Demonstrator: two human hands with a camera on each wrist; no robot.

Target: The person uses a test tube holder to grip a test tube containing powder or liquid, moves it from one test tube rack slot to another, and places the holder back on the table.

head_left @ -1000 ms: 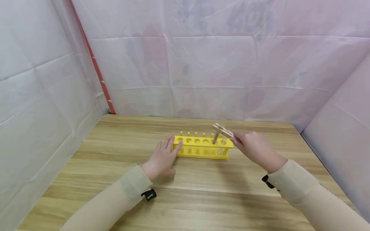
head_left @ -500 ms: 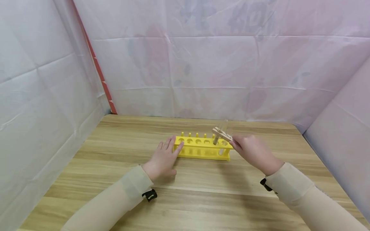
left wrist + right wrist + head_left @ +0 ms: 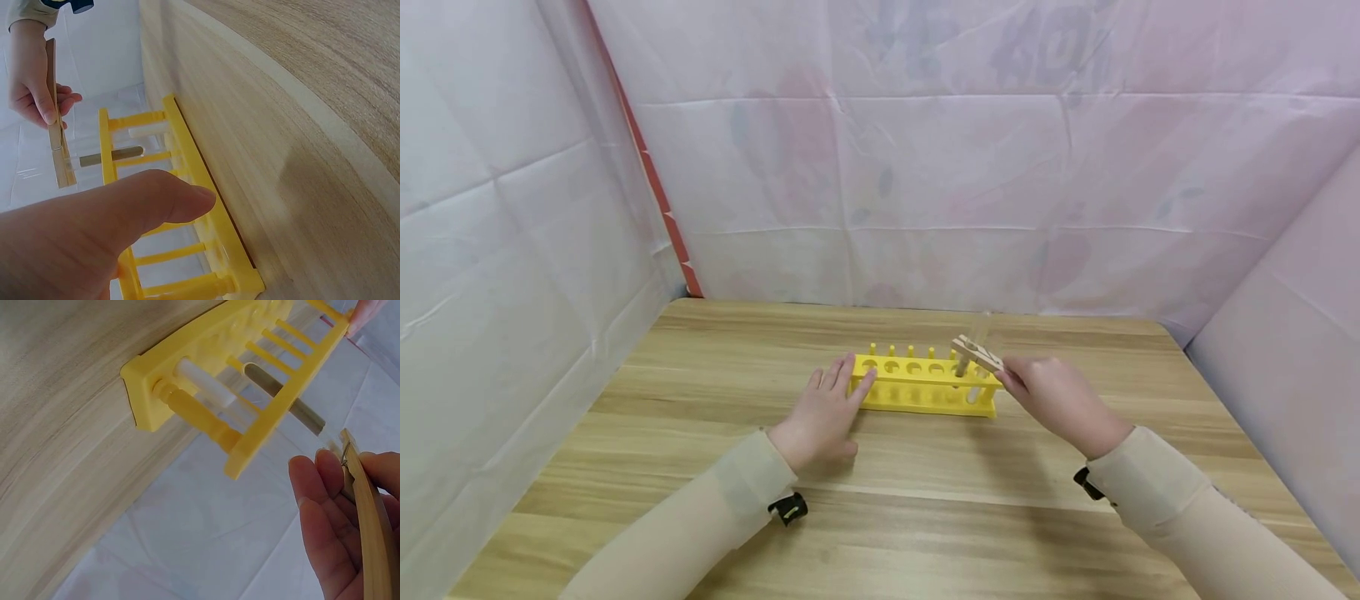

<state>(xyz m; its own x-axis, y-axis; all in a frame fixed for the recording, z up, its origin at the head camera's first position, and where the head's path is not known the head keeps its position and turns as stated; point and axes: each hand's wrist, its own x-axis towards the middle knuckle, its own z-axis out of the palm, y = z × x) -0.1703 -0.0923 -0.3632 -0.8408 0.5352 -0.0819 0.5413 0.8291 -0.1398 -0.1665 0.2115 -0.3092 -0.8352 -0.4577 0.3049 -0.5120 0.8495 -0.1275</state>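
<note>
A yellow test tube rack (image 3: 917, 407) stands on the table, with my left hand (image 3: 820, 418) resting on its left end, fingers and thumb extended. My right hand (image 3: 1063, 402) grips a wooden test tube holder (image 3: 979, 354) beyond the rack's right end. The holder's tips clamp a clear test tube near its upper part. Greyish-brown contents fill the lower part of this test tube (image 3: 309, 417), which passes through a hole in the rack's top plate, its rounded bottom above the base. Beside it, in the end hole, stands another test tube (image 3: 206, 383) with white contents.
The wood-grain table (image 3: 910, 517) extends around the rack. Pale printed sheets (image 3: 940, 167) hang behind and on both sides, with a red strip (image 3: 658, 196) at the left corner. Several rack holes are unfilled, with yellow pegs (image 3: 891, 351) along the back.
The right hand and the wooden holder have moved slightly down, and the brown-filled test tube has sunk deeper through its rack hole. The left hand keeps its place on the rack.
</note>
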